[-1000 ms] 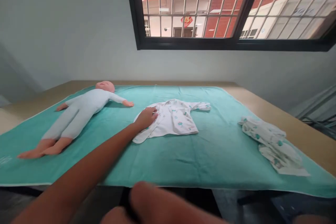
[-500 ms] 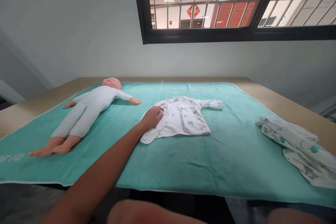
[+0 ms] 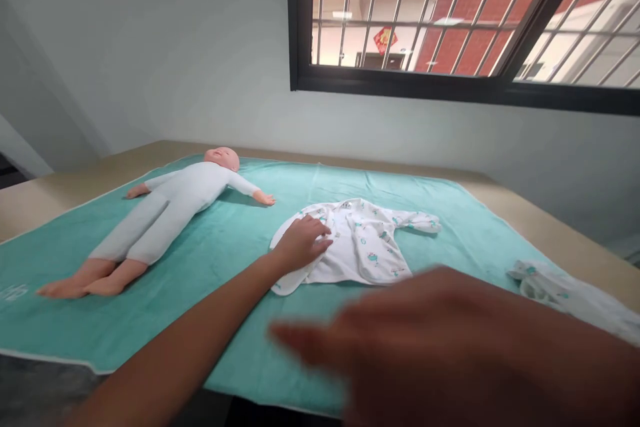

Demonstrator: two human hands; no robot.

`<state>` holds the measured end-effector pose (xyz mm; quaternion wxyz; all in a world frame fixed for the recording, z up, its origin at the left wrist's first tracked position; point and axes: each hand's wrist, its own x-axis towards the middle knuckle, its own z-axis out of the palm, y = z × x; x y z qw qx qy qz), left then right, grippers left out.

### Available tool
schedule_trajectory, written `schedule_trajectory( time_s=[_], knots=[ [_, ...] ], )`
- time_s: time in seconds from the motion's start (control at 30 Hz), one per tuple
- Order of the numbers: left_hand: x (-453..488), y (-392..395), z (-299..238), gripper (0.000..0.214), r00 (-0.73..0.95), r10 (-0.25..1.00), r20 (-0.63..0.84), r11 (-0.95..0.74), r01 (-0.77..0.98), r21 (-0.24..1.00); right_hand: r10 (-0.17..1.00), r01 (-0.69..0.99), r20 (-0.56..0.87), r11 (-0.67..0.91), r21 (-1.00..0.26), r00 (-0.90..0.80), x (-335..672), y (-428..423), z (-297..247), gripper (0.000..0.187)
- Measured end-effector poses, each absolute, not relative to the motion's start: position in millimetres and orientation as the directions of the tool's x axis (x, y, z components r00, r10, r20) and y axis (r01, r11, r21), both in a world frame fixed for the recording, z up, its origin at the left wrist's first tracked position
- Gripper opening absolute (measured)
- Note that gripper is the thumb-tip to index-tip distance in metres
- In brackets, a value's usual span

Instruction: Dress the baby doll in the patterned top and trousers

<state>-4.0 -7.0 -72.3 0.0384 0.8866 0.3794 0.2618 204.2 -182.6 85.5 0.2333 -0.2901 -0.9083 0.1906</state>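
My left hand [image 3: 301,241] rests on the left part of a small white printed baby shirt [image 3: 367,245] that lies spread on the teal cloth [image 3: 210,260]. Its fingers lie flat on the fabric, slightly curled. My right hand [image 3: 425,340] is raised close to the camera, large and blurred, with a finger stretched out to the left and nothing in it. A baby doll [image 3: 170,207] in a pale one-piece suit lies on its back at the left of the cloth, arms spread.
A second crumpled printed garment [image 3: 565,293] lies at the right edge of the cloth. The cloth covers a tan table [image 3: 550,227] that stands against a grey wall under a barred window [image 3: 450,13].
My right hand has risen from the bottom edge into the middle of the view, close to the camera. The view has shifted left and tilted. My left hand stays on the shirt.
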Motion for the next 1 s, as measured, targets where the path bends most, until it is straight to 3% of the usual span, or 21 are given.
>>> schedule_trajectory(
  time_s=[0.07, 0.17, 0.23, 0.3, 0.4, 0.53, 0.67, 0.83, 0.9, 1.0],
  knots=[
    [0.3, -16.5, -68.4, 0.027, 0.600, 0.694, 0.398, -0.709, 0.667, 0.229, 0.711, 0.589, 0.201, 0.681, -0.436, -0.673, 193.1, -137.7, 86.8, 0.032],
    [0.3, -19.8, -63.1, 0.035, 0.557, 0.740, 0.376, -0.654, 0.727, 0.210, 0.904, 0.809, 0.158, 0.426, -0.404, -0.397, 180.7, -55.5, 52.8, 0.033],
    [-8.6, -13.5, -59.9, 0.031, 0.441, 0.811, 0.386, -0.542, 0.814, 0.210, 0.974, 0.900, 0.064, 0.226, -0.374, -0.218, 177.3, -8.6, 18.9, 0.033],
    [-25.2, -2.7, -58.5, 0.027, 0.286, 0.891, 0.353, -0.373, 0.905, 0.206, 0.989, 0.922, 0.081, 0.148, -0.357, -0.127, 173.7, 21.3, -12.8, 0.031],
    [-55.0, 13.2, -61.2, 0.030, 0.114, 0.977, 0.181, -0.155, 0.960, 0.232, 0.989, 0.937, 0.140, 0.089, -0.338, -0.043, 163.9, 35.8, -47.6, 0.032],
    [-76.9, 23.1, -67.0, 0.025, 0.034, 0.998, 0.054, -0.049, 0.952, 0.303, 0.981, 0.941, 0.194, 0.077, -0.330, -0.012, 153.8, 33.7, -70.3, 0.030],
    [-79.4, 28.5, -65.6, 0.021, -0.039, 0.996, 0.084, 0.008, 0.940, 0.340, 0.977, 0.931, 0.214, 0.054, -0.361, 0.026, 157.0, 37.8, -77.2, 0.030],
    [-88.5, 40.0, -63.2, 0.032, -0.205, 0.952, 0.226, 0.100, 0.910, 0.403, 0.972, 0.904, 0.219, 0.014, -0.428, 0.089, 161.7, 43.2, -80.1, 0.031],
    [-87.2, 40.5, -64.8, 0.035, -0.176, 0.953, 0.248, 0.055, 0.901, 0.430, 0.972, 0.890, 0.213, 0.006, -0.457, 0.102, 162.2, 43.3, -80.4, 0.031],
    [-74.6, 33.6, -69.9, 0.045, 0.010, 0.963, 0.268, -0.128, 0.893, 0.430, 0.971, 0.869, 0.209, 0.001, -0.495, 0.118, 163.6, 43.5, -80.6, 0.030]
  ],
)
